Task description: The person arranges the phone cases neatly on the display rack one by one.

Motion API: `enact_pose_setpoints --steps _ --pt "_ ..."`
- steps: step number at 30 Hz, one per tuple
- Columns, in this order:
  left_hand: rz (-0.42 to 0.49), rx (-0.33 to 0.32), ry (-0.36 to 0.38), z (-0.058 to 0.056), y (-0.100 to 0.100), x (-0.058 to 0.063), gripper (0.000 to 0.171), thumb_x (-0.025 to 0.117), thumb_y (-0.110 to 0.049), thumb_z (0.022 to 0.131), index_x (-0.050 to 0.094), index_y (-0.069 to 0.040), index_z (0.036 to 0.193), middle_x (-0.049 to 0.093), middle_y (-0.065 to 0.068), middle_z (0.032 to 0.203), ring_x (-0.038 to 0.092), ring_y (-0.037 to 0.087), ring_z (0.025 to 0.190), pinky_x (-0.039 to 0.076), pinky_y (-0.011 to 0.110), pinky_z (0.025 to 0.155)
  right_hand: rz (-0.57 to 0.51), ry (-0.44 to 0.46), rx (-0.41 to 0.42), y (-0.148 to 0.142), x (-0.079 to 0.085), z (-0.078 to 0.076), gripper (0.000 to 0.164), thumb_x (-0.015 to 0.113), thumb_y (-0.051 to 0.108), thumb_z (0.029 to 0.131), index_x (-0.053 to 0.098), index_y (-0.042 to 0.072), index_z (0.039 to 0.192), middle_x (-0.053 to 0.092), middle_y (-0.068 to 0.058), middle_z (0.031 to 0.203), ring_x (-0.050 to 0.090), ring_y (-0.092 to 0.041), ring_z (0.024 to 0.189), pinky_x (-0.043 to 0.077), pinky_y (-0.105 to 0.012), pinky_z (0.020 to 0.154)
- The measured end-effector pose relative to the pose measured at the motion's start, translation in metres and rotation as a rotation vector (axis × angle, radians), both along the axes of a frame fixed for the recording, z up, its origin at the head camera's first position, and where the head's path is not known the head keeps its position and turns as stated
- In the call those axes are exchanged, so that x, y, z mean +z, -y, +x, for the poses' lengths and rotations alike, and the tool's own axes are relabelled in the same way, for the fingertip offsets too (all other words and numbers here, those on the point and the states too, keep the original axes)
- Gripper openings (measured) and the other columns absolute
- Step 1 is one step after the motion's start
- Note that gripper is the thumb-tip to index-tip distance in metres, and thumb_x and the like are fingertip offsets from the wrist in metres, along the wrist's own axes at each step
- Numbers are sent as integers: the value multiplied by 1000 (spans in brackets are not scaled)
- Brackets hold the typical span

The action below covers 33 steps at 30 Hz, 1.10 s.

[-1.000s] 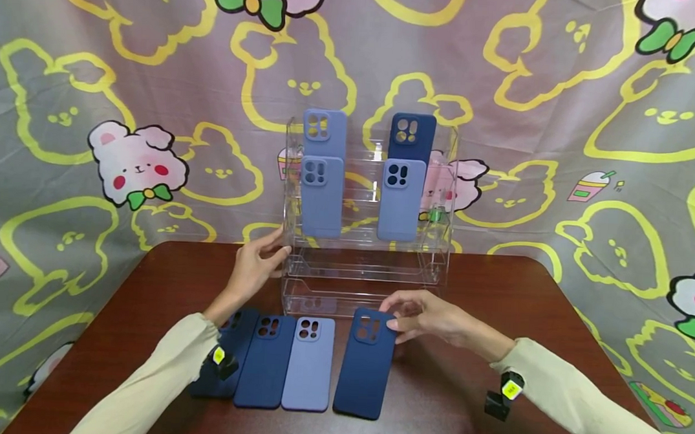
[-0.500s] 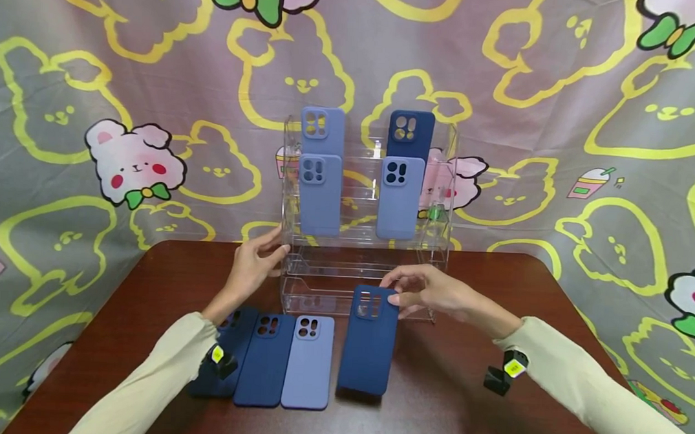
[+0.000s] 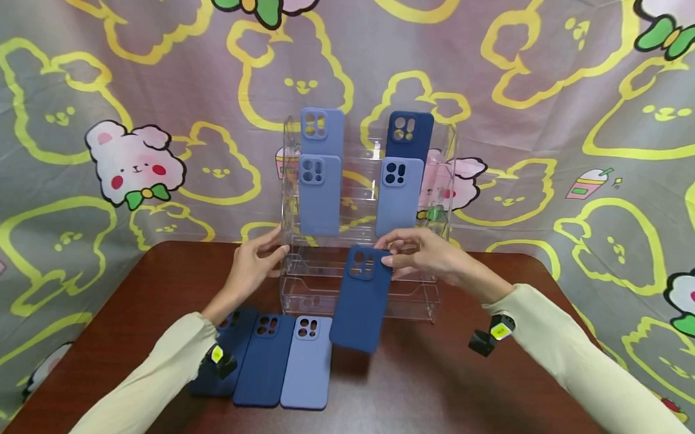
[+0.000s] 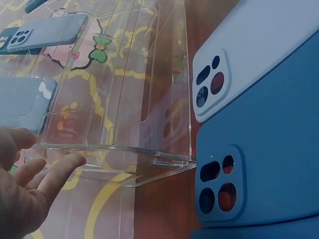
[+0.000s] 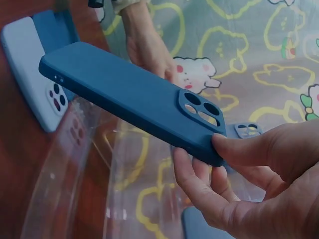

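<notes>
My right hand (image 3: pixel 424 256) pinches a dark blue phone case (image 3: pixel 360 302) by its upper right corner, beside the camera cutouts. The case hangs tilted above the table, in front of the lower tiers of a clear display rack (image 3: pixel 361 306); the right wrist view shows thumb and fingers on opposite faces of the case (image 5: pixel 119 89). At the rack's left side, my left hand (image 3: pixel 255 261) holds the edge of the side panel between thumb and fingers. In the left wrist view, the fingers (image 4: pixel 60 177) lie along that clear edge.
Two lavender cases stand on the rack's left, one above the other (image 3: pixel 320 199). On its right, a lavender case (image 3: pixel 398 203) stands below a navy one (image 3: pixel 410 134). A lavender case (image 3: pixel 306 370) and two navy cases (image 3: pixel 262 368) lie on the brown table (image 3: pixel 432 402).
My right hand has lifted the dark blue phone case off the table, up and forward toward the rack. The left hand stays at the rack's side.
</notes>
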State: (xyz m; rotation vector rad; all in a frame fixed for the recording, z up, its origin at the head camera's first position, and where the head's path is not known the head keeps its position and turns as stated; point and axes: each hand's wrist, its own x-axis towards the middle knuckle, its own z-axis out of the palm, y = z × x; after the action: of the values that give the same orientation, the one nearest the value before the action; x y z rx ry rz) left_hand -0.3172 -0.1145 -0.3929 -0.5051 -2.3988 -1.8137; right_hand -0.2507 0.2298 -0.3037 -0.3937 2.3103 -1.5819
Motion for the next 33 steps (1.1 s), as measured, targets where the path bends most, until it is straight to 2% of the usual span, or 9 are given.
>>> enact_pose_setpoints --steps 7,14,18,23,28,33 --pt "2 -6 3 0 0 -2 56 69 -16 104 50 -15 156 57 24 149 67 47 118 68 33 72 26 -35 -39 4 16 -13 32 65 0 102 62 -6 133 48 -12 103 69 -18 89 67 -41 89" --pt "5 -5 -6 -2 -3 0 56 69 -15 103 50 -15 156 57 23 149 66 49 117 68 32 70 117 -236 -83 2 30 -24 28 67 5 103 66 -2 130 56 -11 100 69 -21 90 68 -33 84" --pt "-1 -4 -11 -3 -4 0 56 69 -13 103 51 -14 156 57 23 149 68 47 117 68 31 70 123 -304 -116 0 30 -29 29 67 5 103 66 -2 131 56 -9 97 69 -21 88 66 -27 79" --pt "2 3 -6 -2 -3 -1 56 69 -12 103 51 -13 156 57 24 148 68 45 117 68 31 69 122 -391 -135 2 32 -39 30 66 4 103 66 -3 132 59 -9 99 71 -17 86 66 -32 82" --pt "8 7 0 0 -1 -2 55 69 -13 103 51 -14 155 58 22 148 67 46 117 68 31 70 193 -492 -132 10 37 -51 30 68 6 102 69 0 132 60 -11 102 75 -27 92 66 -40 85" --pt "4 10 -11 0 0 -2 55 69 -14 103 51 -14 155 57 22 149 69 43 115 68 30 70 198 -576 -120 25 38 -61 28 69 5 102 70 1 129 61 -15 108 70 -32 96 65 -49 87"
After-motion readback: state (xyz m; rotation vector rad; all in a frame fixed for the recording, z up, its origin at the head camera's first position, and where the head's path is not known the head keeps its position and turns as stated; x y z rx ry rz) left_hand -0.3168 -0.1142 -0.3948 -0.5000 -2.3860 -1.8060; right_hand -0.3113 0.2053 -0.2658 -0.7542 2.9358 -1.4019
